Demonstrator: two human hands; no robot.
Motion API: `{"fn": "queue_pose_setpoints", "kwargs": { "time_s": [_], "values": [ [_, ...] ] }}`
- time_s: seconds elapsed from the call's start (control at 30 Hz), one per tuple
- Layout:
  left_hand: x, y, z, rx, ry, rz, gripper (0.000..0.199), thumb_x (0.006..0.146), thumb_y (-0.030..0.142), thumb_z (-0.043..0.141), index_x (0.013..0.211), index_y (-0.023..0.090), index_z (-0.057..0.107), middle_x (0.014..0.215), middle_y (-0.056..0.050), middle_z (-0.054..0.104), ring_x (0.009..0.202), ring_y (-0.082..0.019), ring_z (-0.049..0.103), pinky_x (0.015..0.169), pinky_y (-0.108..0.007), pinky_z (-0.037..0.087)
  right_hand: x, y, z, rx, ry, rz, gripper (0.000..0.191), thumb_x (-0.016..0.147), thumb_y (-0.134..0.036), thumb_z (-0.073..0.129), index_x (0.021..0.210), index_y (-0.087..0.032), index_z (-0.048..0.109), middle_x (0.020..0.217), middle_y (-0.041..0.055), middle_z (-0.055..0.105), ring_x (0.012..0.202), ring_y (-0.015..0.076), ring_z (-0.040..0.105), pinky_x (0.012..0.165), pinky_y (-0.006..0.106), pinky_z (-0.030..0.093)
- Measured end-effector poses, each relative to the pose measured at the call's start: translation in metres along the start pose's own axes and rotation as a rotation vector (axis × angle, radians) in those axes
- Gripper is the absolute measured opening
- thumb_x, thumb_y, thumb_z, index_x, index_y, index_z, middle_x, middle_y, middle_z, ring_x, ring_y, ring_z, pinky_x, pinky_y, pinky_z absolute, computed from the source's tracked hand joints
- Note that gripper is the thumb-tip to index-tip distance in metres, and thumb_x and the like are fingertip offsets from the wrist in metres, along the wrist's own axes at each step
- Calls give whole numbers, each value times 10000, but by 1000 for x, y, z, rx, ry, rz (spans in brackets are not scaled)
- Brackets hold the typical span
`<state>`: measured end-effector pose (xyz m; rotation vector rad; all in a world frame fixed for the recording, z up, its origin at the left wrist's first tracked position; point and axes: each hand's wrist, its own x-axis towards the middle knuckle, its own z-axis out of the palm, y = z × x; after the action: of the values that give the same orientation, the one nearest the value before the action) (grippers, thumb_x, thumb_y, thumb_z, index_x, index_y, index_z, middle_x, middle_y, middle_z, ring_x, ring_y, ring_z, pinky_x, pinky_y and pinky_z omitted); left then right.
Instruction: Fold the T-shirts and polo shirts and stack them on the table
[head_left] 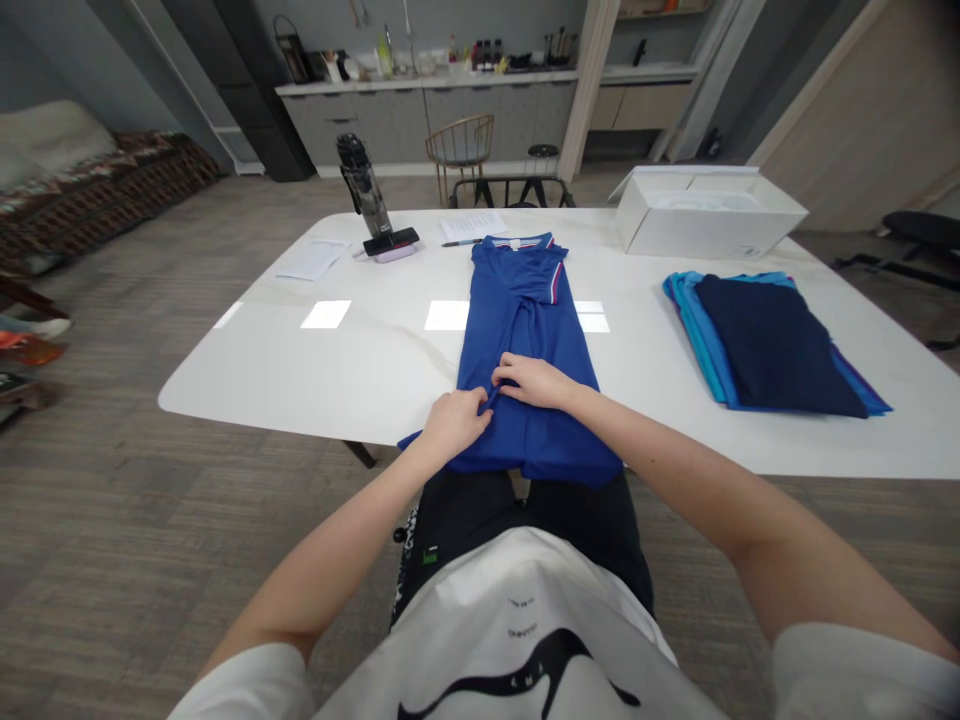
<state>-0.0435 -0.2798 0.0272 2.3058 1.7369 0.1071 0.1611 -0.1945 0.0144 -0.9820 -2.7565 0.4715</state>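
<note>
A blue polo shirt (491, 300) lies lengthwise on the white table, its collar at the far end and its hem hanging over the near edge. One sleeve, trimmed in red and white, rests across the upper part, and the body has folds down the middle. My left hand (457, 420) pinches the fabric near the lower left side. Just above and to the right, my right hand (532, 382) has its fingers bent and closed on the same shirt. The fingertips of both hands nearly meet at a raised fold.
A stack of folded clothes (780, 345) lies on the right of the table (360, 370), in front of an open white box (709, 215). A handheld vacuum (367, 195), papers (313, 258) and a pen (461, 242) are toward the back. Chairs stand beyond.
</note>
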Motion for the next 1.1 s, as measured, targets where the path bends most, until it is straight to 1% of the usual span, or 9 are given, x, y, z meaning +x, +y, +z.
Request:
{"fn": "queue_pose_setpoints", "kwargs": {
  "time_s": [0.2,0.33,0.53,0.6,0.7,0.73,0.8,0.9,1.1],
  "values": [
    [-38,21,-6,86,-62,-73,247,969,396,561,1144,244,644,940,-90,748,873,-277,734,734,-330,503,-18,-4,-10,8,37,18,141,940,-166,588,1020,-234,683,1066,37,604,954,182,620,761,256,433],
    [-54,36,-3,39,-53,1,259,987,370,536,1186,230,622,928,-114,746,865,-298,735,726,-353,512,-28,1,-15,13,60,62,171,928,-146,582,1002,-245,701,1052,27,627,970,186,637,778,260,442],
    [-60,43,14,-169,-93,82,218,947,361,621,1107,220,668,891,-99,751,878,-290,738,744,-348,526,-46,-5,-4,57,-28,94,226,936,-162,574,1030,-258,754,1060,29,664,966,188,662,821,271,463],
    [-60,42,16,-344,-183,130,242,956,374,603,1130,227,685,866,-63,760,814,-245,741,730,-320,534,-51,-6,-1,75,-35,98,233,946,-172,571,1042,-260,764,1058,32,670,969,188,665,840,274,466],
    [-56,36,15,-621,-399,200,335,1000,409,505,1229,227,668,840,-19,763,631,-169,706,638,-273,531,-56,-5,0,93,-24,97,197,970,-240,589,1054,-257,765,1058,40,677,978,191,665,853,275,469],
    [-52,33,14,-658,-419,219,348,1009,406,484,1245,225,664,849,-15,762,610,-154,694,632,-263,529,-57,-5,0,94,-21,94,183,975,-272,599,1052,-256,764,1054,41,677,973,191,665,849,274,470],
    [-43,25,12,-614,-339,267,317,1007,378,497,1211,223,685,884,-17,757,670,-146,696,690,-256,531,-58,-6,-1,94,-28,83,168,972,-332,631,1045,-255,762,1044,39,676,958,190,666,836,271,468],
    [-28,12,14,-388,-153,366,235,980,321,572,1132,219,719,944,-33,736,845,-172,695,817,-271,518,-60,-10,-1,87,-45,78,185,942,-391,687,1050,-257,754,1044,33,674,946,193,664,804,267,463],
    [-22,-19,18,-200,-50,532,254,1002,282,543,1186,226,708,1101,-72,697,1063,-205,650,975,-323,496,-71,-18,2,130,-25,66,175,948,-375,674,1072,-272,743,1064,32,672,988,203,662,837,281,477]
  ]
}}
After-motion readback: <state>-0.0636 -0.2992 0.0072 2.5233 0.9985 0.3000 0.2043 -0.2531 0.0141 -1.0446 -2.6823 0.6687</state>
